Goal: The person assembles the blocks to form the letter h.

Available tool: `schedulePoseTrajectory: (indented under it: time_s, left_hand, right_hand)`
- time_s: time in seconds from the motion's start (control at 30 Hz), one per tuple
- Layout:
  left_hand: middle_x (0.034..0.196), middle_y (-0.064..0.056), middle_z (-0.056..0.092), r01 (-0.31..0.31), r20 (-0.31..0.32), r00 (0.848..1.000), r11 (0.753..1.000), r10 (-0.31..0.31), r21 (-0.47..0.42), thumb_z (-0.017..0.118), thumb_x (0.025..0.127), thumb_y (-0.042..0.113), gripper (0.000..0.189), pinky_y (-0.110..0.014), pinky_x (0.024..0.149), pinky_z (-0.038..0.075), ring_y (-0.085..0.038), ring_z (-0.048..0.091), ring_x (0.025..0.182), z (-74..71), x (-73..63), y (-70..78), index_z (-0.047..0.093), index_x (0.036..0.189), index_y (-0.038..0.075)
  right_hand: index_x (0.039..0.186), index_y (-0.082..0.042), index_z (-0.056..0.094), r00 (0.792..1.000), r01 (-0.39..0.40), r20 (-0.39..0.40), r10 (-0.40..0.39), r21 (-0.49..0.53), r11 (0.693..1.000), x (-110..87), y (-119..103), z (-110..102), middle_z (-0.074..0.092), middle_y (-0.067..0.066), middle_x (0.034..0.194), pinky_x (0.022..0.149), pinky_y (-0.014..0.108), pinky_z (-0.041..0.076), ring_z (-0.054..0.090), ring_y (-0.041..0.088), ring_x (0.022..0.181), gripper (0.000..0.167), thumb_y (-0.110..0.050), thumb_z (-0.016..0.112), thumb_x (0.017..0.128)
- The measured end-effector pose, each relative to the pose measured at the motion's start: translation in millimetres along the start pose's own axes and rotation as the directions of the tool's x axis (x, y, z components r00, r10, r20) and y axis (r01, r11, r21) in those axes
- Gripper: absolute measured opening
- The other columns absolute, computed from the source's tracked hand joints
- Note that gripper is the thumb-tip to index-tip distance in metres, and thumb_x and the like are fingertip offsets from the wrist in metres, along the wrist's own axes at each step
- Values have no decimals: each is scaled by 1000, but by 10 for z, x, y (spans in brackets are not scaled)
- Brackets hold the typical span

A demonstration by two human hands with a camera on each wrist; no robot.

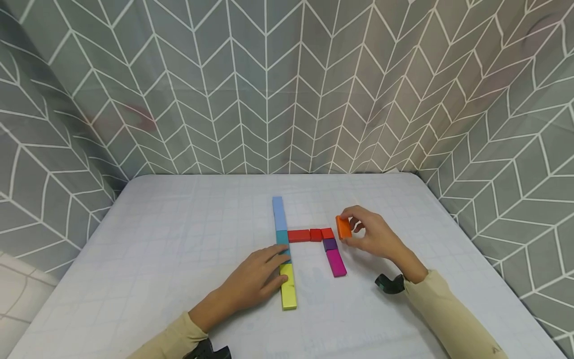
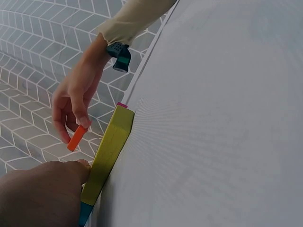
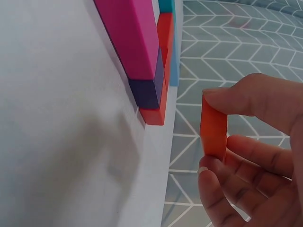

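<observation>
An orange block (image 1: 343, 227) is pinched between the thumb and fingers of my right hand (image 1: 374, 233), held above the table just right of the red blocks. In the right wrist view the orange block (image 3: 214, 127) stands on end in the pinch. My left hand (image 1: 253, 275) rests against the left column, fingertips on the teal block (image 1: 281, 237) and the yellow block (image 1: 288, 291). That column continues up into a light blue block (image 1: 279, 212). A row of red blocks (image 1: 299, 236) runs rightward from it. Below the row's right end lie a purple block (image 1: 330, 244) and a magenta block (image 1: 336, 263).
The blocks lie on a white table (image 1: 170, 224) with a faint grid. A grey curtain (image 1: 287, 99) with white zigzag lines stands behind it and at the sides. Each wrist wears a dark strap, one (image 1: 389, 284) visible at the right sleeve.
</observation>
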State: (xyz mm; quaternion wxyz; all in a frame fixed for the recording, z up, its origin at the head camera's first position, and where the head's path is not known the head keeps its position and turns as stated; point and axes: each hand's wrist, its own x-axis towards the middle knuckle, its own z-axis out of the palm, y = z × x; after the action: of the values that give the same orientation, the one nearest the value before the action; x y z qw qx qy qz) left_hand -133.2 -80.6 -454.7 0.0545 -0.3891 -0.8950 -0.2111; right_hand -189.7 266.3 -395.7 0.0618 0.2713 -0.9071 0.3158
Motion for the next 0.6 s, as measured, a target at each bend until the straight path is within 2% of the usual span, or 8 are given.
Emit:
schedulePoseTrajectory:
  time_s: [0.33, 0.6]
  left_hand:
    - [157, -3, 46, -1, 3, 1000, 1000, 1, -2, 63, 104, 42, 51, -43, 115, 40, -20, 45, 142, -10, -4, -2, 60, 146, 13]
    - [158, -3, 46, -6, 0, 1000, 1000, 6, -4, 63, 104, 42, 51, -42, 115, 40, -20, 45, 143, -3, 1, -4, 59, 146, 13]
  right_hand:
    - [122, -5, 65, 999, 36, -13, -36, 21, 999, -155, -54, 15, 66, 6, 119, 79, 43, 62, 63, 21, 92, 52, 4, 88, 77]
    - [123, -7, 66, 999, 49, -13, -49, 43, 998, -246, -147, 9, 66, 2, 120, 79, 40, 61, 64, 17, 92, 53, 3, 88, 75]
